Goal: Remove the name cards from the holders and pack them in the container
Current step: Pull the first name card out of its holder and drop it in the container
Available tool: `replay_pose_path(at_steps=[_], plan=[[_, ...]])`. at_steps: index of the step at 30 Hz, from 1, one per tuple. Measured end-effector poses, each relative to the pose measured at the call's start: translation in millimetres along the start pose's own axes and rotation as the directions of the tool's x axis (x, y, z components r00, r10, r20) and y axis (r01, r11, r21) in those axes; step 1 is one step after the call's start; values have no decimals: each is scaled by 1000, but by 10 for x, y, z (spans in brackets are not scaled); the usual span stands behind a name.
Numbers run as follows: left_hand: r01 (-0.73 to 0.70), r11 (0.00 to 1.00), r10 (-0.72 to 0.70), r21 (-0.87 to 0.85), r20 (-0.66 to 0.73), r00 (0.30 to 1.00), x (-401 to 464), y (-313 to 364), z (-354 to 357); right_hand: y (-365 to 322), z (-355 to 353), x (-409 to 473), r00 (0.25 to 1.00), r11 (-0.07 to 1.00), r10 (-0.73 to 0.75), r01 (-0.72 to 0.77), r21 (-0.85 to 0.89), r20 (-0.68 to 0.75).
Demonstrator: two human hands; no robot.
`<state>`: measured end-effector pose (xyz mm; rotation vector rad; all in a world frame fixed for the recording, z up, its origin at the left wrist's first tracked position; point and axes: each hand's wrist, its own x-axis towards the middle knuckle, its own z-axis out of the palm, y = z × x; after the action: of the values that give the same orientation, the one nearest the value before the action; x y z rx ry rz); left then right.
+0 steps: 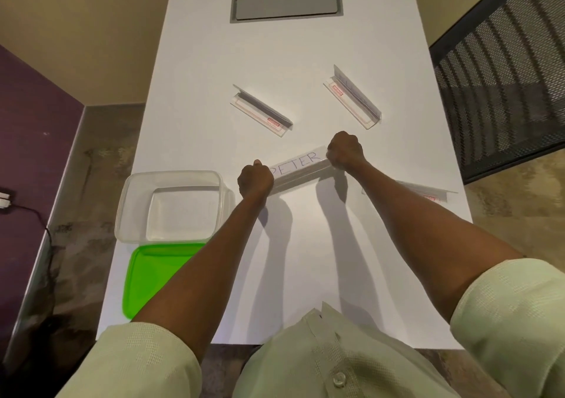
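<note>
White desk [305,260] | holder [301,170] with PETER card lay mid-desk, beside clear container [171,205] | left hand [255,180] and right hand [345,150] clenched around its ends | card probably light, bendable (pinch one edge)

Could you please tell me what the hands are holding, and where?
The PETER holder, gripped at its two ends: left hand on one, right hand on the other.

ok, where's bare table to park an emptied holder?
Bare patches: between the grey hatch and the two far holders; and the near table between the forearms. Crowded: the middle, where both hands grip the PETER holder, and left by the container and green lid.
</note>
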<state>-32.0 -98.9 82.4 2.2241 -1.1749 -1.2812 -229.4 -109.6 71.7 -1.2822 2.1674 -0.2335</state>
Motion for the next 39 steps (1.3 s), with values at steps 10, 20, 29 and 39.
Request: replay_pose_path(at_steps=[10,20,29,39], plan=[[-138,988,132,-65,-98,986,0,202,-47,24,-191,7,980,991,-5,31,130,-200],[-224,960,209,-167,-106,972,116,102,15,128,-84,-32,948,974,33,41,223,-317],[-230,955,209,-188,-126,970,285,42,113,295,160,31,946,976,24,47,212,-322],[-217,964,192,-152,-164,968,458,-101,290,410,400,114,950,993,18,20,116,-313]])
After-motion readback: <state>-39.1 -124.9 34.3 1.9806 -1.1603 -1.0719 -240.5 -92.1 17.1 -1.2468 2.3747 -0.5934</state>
